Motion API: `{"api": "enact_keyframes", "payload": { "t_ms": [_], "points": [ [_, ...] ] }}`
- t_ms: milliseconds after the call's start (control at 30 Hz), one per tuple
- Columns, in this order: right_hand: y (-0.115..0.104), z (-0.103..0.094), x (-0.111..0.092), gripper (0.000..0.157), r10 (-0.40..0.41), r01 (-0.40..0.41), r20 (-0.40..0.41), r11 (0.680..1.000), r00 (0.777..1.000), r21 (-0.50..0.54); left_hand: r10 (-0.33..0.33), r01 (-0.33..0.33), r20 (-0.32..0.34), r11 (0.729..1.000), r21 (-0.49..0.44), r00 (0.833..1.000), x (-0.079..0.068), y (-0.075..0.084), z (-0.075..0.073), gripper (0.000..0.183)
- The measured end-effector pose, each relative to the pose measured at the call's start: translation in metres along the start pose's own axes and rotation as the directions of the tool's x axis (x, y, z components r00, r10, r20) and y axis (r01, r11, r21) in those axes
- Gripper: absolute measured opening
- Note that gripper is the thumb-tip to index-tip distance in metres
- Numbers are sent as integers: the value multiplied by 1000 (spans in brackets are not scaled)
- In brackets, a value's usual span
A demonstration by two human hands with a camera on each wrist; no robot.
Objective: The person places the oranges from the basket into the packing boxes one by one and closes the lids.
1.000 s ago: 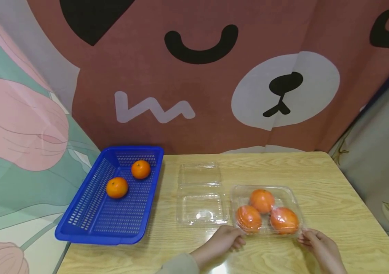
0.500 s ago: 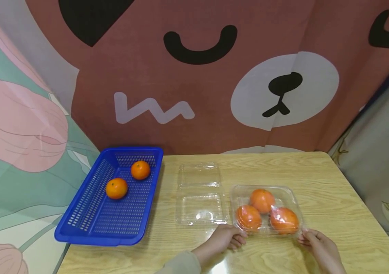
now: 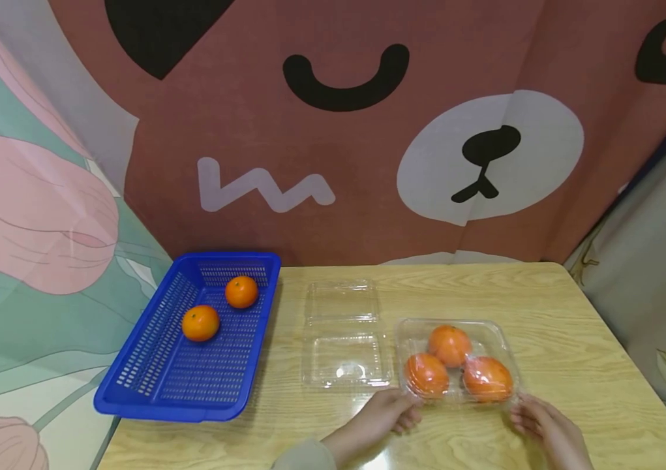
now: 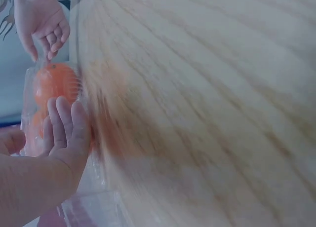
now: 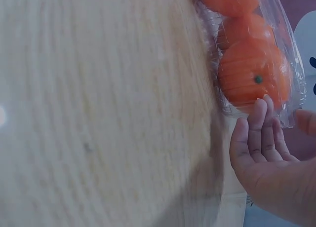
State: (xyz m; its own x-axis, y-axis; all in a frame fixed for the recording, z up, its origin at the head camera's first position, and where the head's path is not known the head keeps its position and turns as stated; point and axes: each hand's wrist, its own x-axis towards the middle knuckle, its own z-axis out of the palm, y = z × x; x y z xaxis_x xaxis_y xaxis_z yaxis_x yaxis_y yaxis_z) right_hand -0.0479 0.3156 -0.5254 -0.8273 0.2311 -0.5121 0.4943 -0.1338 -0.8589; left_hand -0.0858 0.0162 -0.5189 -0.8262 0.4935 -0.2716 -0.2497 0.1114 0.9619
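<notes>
A closed clear plastic clamshell box [image 3: 499, 333] holds three oranges [image 3: 450, 346], seen through its lid. At its near left corner my left hand [image 3: 388, 411] pinches the rim; in the left wrist view the fingers of this left hand [image 4: 66, 133] lie along the box's side, the thumb apart on top. My right hand [image 3: 550, 427] pinches the near right corner. In the right wrist view the right hand [image 5: 271, 163] has its fingertips right by an orange [image 5: 254, 76] inside, with the thumb over the box's edge.
An open clear clamshell box [image 3: 341, 339] lies flat, left of the filled one. Farther left stands a blue perforated basket [image 3: 233, 410] with two oranges [image 3: 200, 323] inside. A printed curtain [image 3: 356, 235] hangs along the wooden table's [image 3: 567, 352] back edge.
</notes>
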Motion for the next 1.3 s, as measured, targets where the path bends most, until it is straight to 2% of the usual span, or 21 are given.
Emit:
{"api": "enact_keyframes", "payload": {
  "t_ms": [133, 300, 433, 600, 667, 733, 867, 967, 1167, 1233, 1300],
  "points": [
    [-5, 4, -7, 70, 54, -52, 39, 997, 998, -52, 9, -11, 34, 999, 41, 999, -9, -1, -12, 38],
    [-1, 11, -13, 57, 59, -57, 95, 998, 994, -31, 65, -70, 34, 984, 164, 997, -22, -1, -27, 28],
    [7, 20, -19, 47, 55, -54, 105, 999, 993, -5, 136, -133, 10, 946, 295, 991, -33, 2, -38, 23],
    [16, 42, -28, 55, 17, -16, 80, 1000, 997, -17, 225, -196, -35, 906, 375, 974, -44, 4, -49, 20],
    [18, 53, -32, 57, 13, -11, 78, 999, 997, -33, 236, -193, -71, 906, 376, 969, -49, 4, -53, 20],
    [20, 63, -34, 59, 19, -13, 117, 999, 993, -53, 240, -184, -112, 912, 367, 964, -56, 3, -59, 20],
    [22, 81, -37, 47, 28, -10, 235, 997, 972, -79, 226, -151, -191, 928, 340, 955, -67, 1, -71, 21],
    [25, 96, -38, 44, 26, -9, 270, 998, 962, -62, 219, -140, -237, 940, 310, 947, -75, -2, -80, 25],
    [31, 132, -40, 51, -88, 96, 263, 995, 961, -17, 215, -133, -316, 956, 262, 924, -86, -15, -101, 29],
    [33, 143, -41, 47, -130, 129, 279, 991, 952, 23, 215, -130, -347, 959, 253, 913, -89, -19, -108, 29],
    [36, 152, -40, 35, -175, 152, 308, 983, 935, 98, 211, -119, -378, 960, 254, 901, -91, -22, -113, 27]
  ]
}}
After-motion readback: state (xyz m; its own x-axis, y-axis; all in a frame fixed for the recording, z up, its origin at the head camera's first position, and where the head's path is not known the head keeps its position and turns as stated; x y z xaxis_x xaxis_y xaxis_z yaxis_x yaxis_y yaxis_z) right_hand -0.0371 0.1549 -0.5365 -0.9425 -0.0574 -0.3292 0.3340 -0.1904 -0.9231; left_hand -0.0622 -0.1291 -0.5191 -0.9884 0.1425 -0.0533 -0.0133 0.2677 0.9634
